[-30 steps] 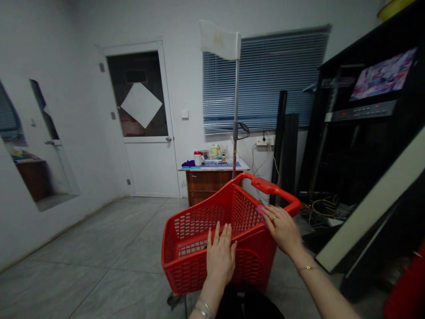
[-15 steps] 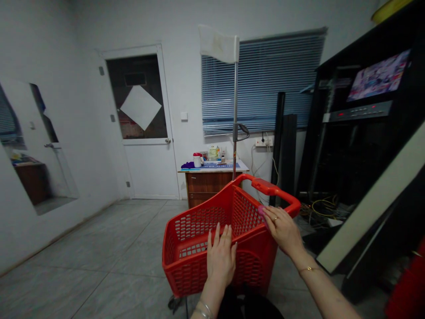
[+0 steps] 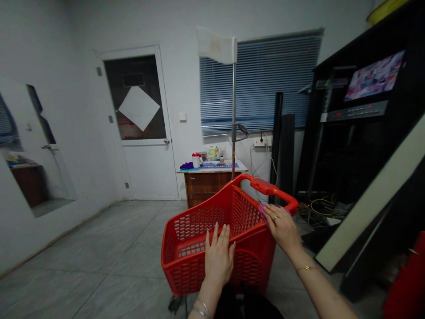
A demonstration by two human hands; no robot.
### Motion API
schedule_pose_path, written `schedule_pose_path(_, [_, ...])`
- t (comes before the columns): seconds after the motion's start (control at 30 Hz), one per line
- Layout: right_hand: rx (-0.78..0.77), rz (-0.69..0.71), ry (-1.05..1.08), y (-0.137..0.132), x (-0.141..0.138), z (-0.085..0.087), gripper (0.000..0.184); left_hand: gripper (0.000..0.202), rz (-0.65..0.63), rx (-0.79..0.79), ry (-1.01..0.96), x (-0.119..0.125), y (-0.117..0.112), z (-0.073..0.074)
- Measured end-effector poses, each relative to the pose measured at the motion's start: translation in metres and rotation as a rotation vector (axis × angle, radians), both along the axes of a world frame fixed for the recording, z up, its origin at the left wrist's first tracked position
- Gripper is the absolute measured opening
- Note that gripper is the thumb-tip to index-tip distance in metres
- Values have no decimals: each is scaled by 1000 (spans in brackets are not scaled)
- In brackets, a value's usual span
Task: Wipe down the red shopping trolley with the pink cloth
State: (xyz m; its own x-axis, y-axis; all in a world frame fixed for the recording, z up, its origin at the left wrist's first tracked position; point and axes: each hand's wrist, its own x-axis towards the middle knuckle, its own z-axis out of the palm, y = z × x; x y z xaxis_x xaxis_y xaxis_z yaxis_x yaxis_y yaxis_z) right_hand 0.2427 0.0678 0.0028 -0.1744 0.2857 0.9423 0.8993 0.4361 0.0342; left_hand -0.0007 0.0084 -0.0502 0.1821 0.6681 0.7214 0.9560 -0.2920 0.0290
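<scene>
A red plastic shopping cart (image 3: 186,274) with a lattice basket stands close in front of me, its handle (image 3: 270,188) up at the right. My left hand (image 3: 219,254) lies over the near side rim of the basket, fingers stretched out and a little apart, holding nothing. My right hand (image 3: 280,223) presses a pink cloth (image 3: 263,210) against the upper rim below the handle. Most of the cloth is hidden under its fingers. A pole (image 3: 233,106) with a white flag (image 3: 217,45) rises behind the cart.
Behind the cart stands a small brown cabinet (image 3: 202,183) with a white jar (image 3: 196,161) and a purple cloth (image 3: 186,166) on top. A white door (image 3: 149,170) is at the back left. Dark racks, cables (image 3: 318,210) and a leaning pale panel (image 3: 372,195) line the right side.
The view has shifted very slightly. My right hand and the pink cloth stay at about the same spot on the rim, and my left hand still rests on the near side.
</scene>
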Motion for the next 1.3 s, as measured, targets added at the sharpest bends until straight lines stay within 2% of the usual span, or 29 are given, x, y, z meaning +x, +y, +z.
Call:
schedule_pose_path(0.1, [15,-30,25,-7,-31,-15,26,53,2,-14,-22,2,0,1])
schedule_pose_path(0.17, [-37,43,-61,-16,-56,-24,27,50,2,-29,-28,1,-1,3])
schedule_pose_path(0.23, [-90,123,-151,-22,-63,-25,29,49,-2,-43,-25,0,-1,4])
schedule_pose_path(0.33, [-81,135,-172,-18,-35,-12,32,49,-8,-51,-18,-2,-2,5])
schedule_pose_path(0.4, [-24,92,-104,-11,-13,-3,31,49,-11,-52,-13,-2,-2,5])
schedule_pose_path(0.47, [35,14,12,-7,-9,-2,28,49,-13,-53,-11,0,-3,5])
schedule_pose_path(0.57, [48,-36,68,-12,-41,-16,25,50,-4,-49,-14,2,-2,5])
schedule_pose_path(0.63, [10,39,-23,-20,-67,-26,27,49,1,-44,-5,1,-2,4])
schedule_pose_path(0.7, [-35,129,-127,-25,-75,-30,29,49,0,-40,11,-3,-2,4])
schedule_pose_path(0.8, [-71,135,-163,-19,-45,-19,31,49,-2,-38,21,-7,-1,3])
schedule_pose_path(0.87, [-44,82,-101,-10,-16,-8,31,50,-2,-40,19,-7,-1,2])
schedule_pose_path(0.93, [16,7,7,-3,-2,-4,30,50,-2,-43,12,-5,-1,2])
schedule_pose_path(1.03, [62,-67,94,-7,-25,-15,28,51,2,-43,-6,-1,-1,2])
schedule_pose_path(1.1, [19,-12,15,-16,-53,-26,29,50,2,-43,-10,-1,-1,3])
schedule_pose_path(1.17, [-41,88,-104,-24,-67,-31,31,49,-4,-46,-9,-3,-1,4])
schedule_pose_path(1.23, [-81,136,-170,-24,-57,-25,33,48,-8,-50,-8,-5,0,5])
schedule_pose_path(1.3, [-83,108,-150,-16,-28,-11,32,48,-8,-51,-5,-7,1,4])
